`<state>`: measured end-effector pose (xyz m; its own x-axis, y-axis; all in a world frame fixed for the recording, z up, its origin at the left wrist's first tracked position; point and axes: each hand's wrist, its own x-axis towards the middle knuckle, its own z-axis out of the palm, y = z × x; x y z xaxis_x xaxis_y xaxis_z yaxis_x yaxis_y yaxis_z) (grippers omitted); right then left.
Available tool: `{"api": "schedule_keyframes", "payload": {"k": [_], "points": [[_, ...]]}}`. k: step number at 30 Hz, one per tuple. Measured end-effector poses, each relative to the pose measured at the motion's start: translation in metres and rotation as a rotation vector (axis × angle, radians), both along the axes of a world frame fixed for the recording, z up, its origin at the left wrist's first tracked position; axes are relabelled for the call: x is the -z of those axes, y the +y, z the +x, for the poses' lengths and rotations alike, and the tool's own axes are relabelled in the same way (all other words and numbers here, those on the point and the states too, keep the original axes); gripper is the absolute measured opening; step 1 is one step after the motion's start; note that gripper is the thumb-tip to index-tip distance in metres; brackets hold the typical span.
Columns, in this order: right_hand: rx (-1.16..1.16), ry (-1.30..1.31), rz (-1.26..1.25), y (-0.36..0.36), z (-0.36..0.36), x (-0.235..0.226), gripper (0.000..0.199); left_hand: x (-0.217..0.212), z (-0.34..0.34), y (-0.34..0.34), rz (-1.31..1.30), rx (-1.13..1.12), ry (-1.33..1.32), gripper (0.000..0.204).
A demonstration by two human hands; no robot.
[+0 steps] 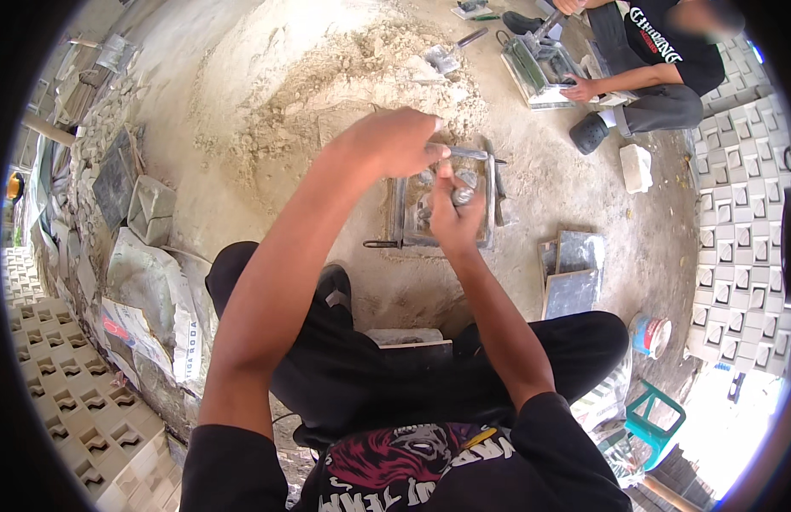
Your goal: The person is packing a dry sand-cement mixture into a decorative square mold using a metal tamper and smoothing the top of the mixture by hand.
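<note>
On the ground in front of me lies a square metal mould (399, 209), with thin rods sticking out at its corners. Inside it are grey shapes, partly hidden by my hands. Over its far edge is my left hand (394, 143), its fingers curled in a pinch; whatever they hold is too small to make out. My right hand (455, 220) is closed round a tool with a rounded grey handle end (463, 196), above the middle of the mould. The tool's other end cannot be made out. Both hands are close together.
Beyond the mould spreads a heap of sandy powder (284, 102) with a trowel (442, 60) on it. A co-worker (668, 77) squats at far right with another mould (540, 72). Flat plates (573, 273), a white block (636, 168), a bucket (651, 335) and a green stool (656, 422) stand right.
</note>
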<state>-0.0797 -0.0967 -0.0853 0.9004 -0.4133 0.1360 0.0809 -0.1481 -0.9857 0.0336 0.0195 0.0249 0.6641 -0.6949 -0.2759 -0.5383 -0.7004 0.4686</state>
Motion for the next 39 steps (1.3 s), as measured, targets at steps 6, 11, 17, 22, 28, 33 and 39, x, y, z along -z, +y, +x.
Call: {"api": "schedule_keyframes", "payload": {"k": [6,11,17,22,28,33,39], "points": [[-0.018,-0.065,-0.07,0.003,-0.001,0.015,0.042,0.001,0.001,-0.001,-0.046,0.021,-0.044,0.046],[0.039,-0.015,0.089,0.01,0.009,-0.027,0.042,0.0,0.0,0.002,-0.043,-0.012,-0.053,0.041],[0.01,-0.008,0.016,0.002,0.011,0.008,0.042,-0.015,0.018,0.015,-0.031,-0.333,-0.157,0.028],[0.031,-0.039,0.072,0.0,0.017,-0.002,0.042,-0.006,0.019,0.024,-0.019,-0.364,-0.219,0.026],[0.03,-0.025,0.044,0.007,0.03,-0.016,0.043,-0.001,0.012,0.026,-0.031,-0.291,-0.186,0.033],[0.142,0.011,-0.039,0.0,0.026,0.015,0.044,-0.014,0.009,0.016,-0.035,-0.249,-0.142,0.033],[0.064,-0.08,0.151,-0.009,0.031,-0.02,0.044,-0.013,0.011,0.029,-0.058,-0.284,-0.196,0.03]]}}
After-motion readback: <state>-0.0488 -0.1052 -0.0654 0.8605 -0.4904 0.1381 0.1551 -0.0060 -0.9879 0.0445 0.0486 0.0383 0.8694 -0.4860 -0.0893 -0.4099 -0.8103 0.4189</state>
